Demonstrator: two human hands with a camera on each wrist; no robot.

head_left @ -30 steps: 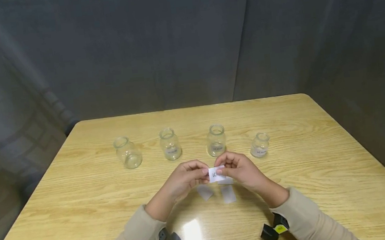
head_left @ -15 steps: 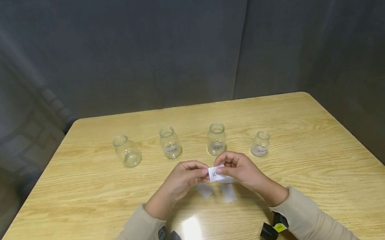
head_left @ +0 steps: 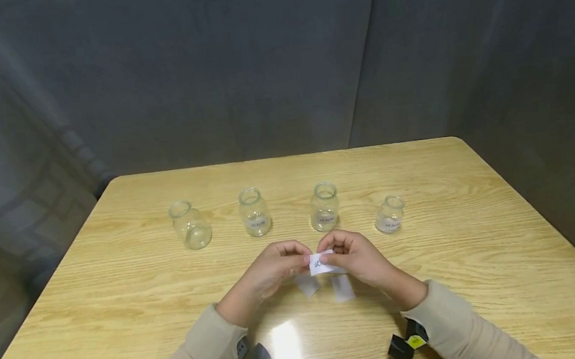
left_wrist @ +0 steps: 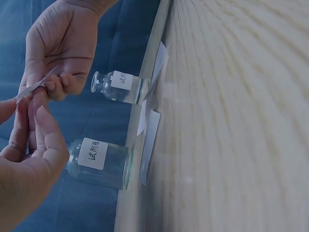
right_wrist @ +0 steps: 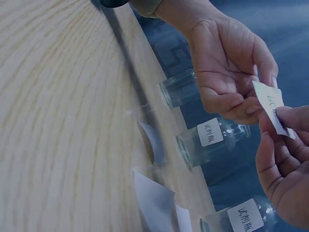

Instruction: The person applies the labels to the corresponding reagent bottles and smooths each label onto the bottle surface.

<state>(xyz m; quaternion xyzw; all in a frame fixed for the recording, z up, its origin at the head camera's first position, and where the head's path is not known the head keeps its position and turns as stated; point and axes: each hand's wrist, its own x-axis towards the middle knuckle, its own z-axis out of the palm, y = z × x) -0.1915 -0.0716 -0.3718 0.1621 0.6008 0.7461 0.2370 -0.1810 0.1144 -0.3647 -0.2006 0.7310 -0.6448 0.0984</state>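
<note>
Between both hands, low over the table, is a small white sticker label [head_left: 317, 265] with dark handwritten-style characters. My left hand [head_left: 275, 267] pinches its left edge between thumb and forefinger. The right hand [head_left: 360, 258] grips the other end, its thumb [right_wrist: 289, 118] across the printed face. Beneath the hands lie several white paper slips, among them a left one [head_left: 307, 285] and a right one [head_left: 342, 288]; in the right wrist view one slip [right_wrist: 153, 198] curls up off the wood.
Beyond the hands stands a row of open glass jars: a leftmost jar [head_left: 191, 228] with no label showing, two labelled jars [head_left: 254, 213] [head_left: 324, 206] in the middle, and a smaller labelled jar [head_left: 389, 214] at right. The wooden table [head_left: 123, 311] meets a dark curtain [head_left: 236, 74] behind.
Both hands and the label have shifted slightly to the left and toward me, the right hand a little more. The grip stays much the same, and the jars stay in place.
</note>
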